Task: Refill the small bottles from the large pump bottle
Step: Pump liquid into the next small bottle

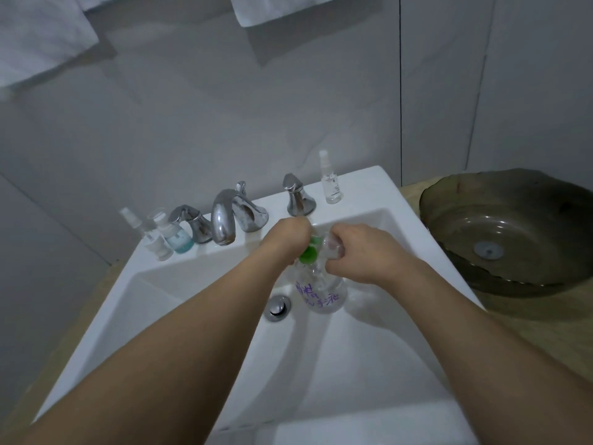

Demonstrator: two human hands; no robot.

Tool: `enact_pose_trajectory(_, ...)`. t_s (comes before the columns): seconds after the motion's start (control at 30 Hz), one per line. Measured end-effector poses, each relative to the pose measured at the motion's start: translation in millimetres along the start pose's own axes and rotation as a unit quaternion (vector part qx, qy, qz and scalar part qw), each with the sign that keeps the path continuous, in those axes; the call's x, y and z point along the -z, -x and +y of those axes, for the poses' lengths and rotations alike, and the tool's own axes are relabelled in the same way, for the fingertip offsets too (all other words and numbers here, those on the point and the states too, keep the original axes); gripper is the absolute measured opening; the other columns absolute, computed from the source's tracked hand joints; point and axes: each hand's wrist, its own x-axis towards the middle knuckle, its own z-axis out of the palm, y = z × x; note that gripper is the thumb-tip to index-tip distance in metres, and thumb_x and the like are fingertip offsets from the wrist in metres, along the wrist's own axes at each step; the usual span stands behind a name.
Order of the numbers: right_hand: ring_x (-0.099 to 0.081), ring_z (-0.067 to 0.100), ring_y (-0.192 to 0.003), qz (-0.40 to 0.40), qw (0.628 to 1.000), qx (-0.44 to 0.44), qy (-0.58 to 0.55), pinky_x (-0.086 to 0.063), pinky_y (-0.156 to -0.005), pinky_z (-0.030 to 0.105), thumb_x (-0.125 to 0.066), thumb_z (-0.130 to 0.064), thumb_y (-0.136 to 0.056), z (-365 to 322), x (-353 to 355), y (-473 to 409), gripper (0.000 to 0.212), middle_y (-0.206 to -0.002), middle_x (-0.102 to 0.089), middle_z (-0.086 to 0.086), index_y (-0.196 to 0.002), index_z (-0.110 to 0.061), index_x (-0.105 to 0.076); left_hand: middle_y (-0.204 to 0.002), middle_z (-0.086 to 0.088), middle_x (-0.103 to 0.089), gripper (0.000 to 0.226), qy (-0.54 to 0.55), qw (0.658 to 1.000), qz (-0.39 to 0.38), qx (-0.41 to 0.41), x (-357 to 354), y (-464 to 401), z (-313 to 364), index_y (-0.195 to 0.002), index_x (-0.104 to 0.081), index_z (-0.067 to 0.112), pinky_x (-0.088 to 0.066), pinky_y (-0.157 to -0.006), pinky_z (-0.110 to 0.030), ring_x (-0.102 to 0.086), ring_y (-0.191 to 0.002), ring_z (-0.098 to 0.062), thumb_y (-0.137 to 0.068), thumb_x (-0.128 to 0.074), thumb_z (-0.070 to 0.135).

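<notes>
Two bare forearms reaching forward over a white square sink (199, 364), meeting above the basin. Standing in the basin just right of the chrome drain plug (278, 307), a large pump bottle (322, 295) of clear plastic, purple handwriting on its side, green pump head (309, 250) on top. Left hand (286, 236) clenched over the green pump head, its fingers curled out of sight on the far side. Right hand (354, 252) with fingers wrapped round a small clear bottle (332, 245), held tilted right against the pump's outlet; hard to tell whether any liquid passes. Behind the hands, on the sink's back ledge, a chrome faucet (224, 221) flanked by a left tap handle (192, 221) and a right tap handle (296, 197). On the ledge's left corner, grouped closely together, a small spray bottle (154, 236) of clear plastic and a small bottle with blue liquid (176, 237). On the right corner, upright and apart from the rest, another clear spray bottle (330, 179). To the right of the sink, on the beige table (526, 332), a dark glass vessel basin (513, 232) with a drain at its centre. Farther up, a grey tiled wall (224, 107) and the lower edges of white towels (41, 36) hanging at top left and top centre.
</notes>
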Motion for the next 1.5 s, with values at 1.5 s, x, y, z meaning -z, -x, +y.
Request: enact_pose_trajectory(1.5, -0.057, 0.016, -0.079, -0.017, 1.000, -0.023, -0.009, -0.040, -0.062, 0.029, -0.064, -0.040, -0.066, 2, -1, -3, 0.027, -0.084, -0.060, -0.010, -0.086, -0.028, -0.050, -0.110, 0.000, -0.057, 0.046, -0.345, 0.910, -0.008, -0.231, 17, 16, -19, -0.118, -0.043, 0.019, -0.038, -0.065, -0.032, -0.053, -0.089, -0.023, -0.076, -0.059, 0.032)
